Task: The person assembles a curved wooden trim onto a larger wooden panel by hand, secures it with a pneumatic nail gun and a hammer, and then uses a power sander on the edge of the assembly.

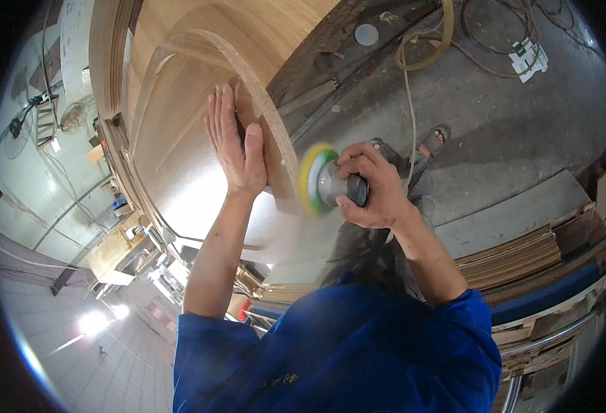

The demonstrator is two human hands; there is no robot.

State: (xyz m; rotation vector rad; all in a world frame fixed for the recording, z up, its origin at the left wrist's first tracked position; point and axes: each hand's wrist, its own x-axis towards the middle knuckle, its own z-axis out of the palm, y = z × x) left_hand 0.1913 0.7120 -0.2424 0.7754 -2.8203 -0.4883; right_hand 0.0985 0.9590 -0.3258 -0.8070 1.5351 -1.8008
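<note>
A curved wooden board (179, 89) with a pale particleboard edge (270, 113) stands on the left in front of me. My left hand (236, 144) lies flat against its face, fingers stretched out and thumb apart. In my right hand (375, 182) is a round air sander (330, 184), gripped around its dark top. Its yellow and green pad (311, 177) faces the board's edge and looks blurred. Whether the pad touches the edge or is just short of it, I cannot tell.
A pale hose (410, 103) runs from near my right hand to coils on the grey floor (482, 138). Stacked boards (516, 258) lie at right. Torn white-green packaging (528, 58) and a pale disc (367, 34) lie on the floor. A wire fan (76, 113) shows at far left.
</note>
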